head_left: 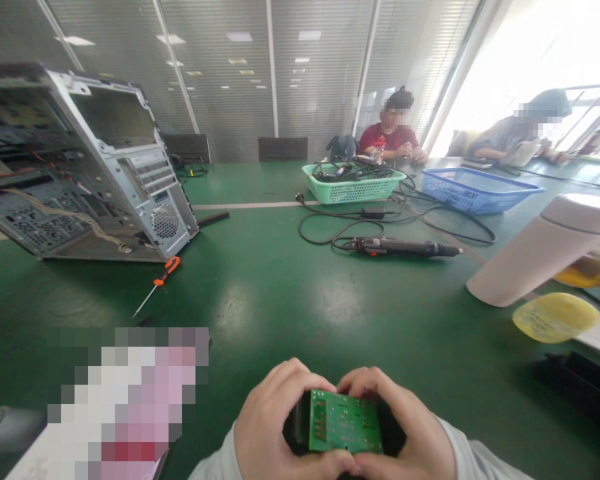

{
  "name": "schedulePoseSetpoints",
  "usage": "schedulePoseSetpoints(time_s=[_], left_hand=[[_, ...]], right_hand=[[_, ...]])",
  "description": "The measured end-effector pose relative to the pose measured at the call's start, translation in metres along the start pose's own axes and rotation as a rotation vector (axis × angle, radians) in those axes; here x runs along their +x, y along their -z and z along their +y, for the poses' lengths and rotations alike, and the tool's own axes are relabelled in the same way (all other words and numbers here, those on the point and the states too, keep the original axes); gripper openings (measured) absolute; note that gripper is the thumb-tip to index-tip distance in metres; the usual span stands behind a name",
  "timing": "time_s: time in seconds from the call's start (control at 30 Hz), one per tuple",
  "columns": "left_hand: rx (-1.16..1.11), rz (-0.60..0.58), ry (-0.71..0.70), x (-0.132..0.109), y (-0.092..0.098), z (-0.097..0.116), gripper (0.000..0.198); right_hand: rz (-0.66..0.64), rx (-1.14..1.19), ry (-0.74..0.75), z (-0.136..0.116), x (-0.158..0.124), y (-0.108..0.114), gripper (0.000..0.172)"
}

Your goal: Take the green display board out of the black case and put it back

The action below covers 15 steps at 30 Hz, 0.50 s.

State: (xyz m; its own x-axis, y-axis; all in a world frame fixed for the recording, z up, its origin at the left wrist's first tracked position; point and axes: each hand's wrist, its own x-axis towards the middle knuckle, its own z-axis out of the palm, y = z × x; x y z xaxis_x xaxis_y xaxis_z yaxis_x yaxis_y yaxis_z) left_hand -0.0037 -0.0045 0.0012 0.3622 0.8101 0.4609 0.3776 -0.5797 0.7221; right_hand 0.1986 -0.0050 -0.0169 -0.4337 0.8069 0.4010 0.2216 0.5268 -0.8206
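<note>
Close to my body, a small green circuit board [347,421] with a pin header along its left side is held between both hands. Something dark shows behind and beside the board; its kind is hidden. My left hand [275,420] curls round the left side, thumb along the near edge and fingers at the far edge. Round the right side wraps my right hand [405,420], its thumb tip meeting the left thumb at the near edge. The fingertips of both hands come together at the far edge.
An open computer case [165,173] stands left, with an orange-handled screwdriver [167,272] by it. Further back are an electric screwdriver [405,248], a green basket [355,190] of cables and a blue basket [480,190]. A pinkish bottle [545,250] stands right. Two people sit beyond.
</note>
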Motion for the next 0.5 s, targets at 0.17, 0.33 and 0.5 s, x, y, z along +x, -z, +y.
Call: schedulePoseSetpoints(time_s=[0.17, 0.33, 0.5], left_hand=[[-0.056, -0.036, 0.039, 0.0004, 0.0006, 0.0000, 0.042], [-0.067, -0.046, 0.094, -0.0003, -0.0007, 0.0024, 0.043], [-0.063, -0.065, 0.128, -0.0008, -0.0012, 0.0027, 0.040]], right_hand=[[-0.084, 0.007, -0.182, -0.0050, -0.0053, 0.0039, 0.030], [-0.064, -0.001, -0.181, -0.0066, -0.0050, 0.0059, 0.026], [-0.024, -0.024, -0.104, -0.0089, -0.0019, 0.0039, 0.033]])
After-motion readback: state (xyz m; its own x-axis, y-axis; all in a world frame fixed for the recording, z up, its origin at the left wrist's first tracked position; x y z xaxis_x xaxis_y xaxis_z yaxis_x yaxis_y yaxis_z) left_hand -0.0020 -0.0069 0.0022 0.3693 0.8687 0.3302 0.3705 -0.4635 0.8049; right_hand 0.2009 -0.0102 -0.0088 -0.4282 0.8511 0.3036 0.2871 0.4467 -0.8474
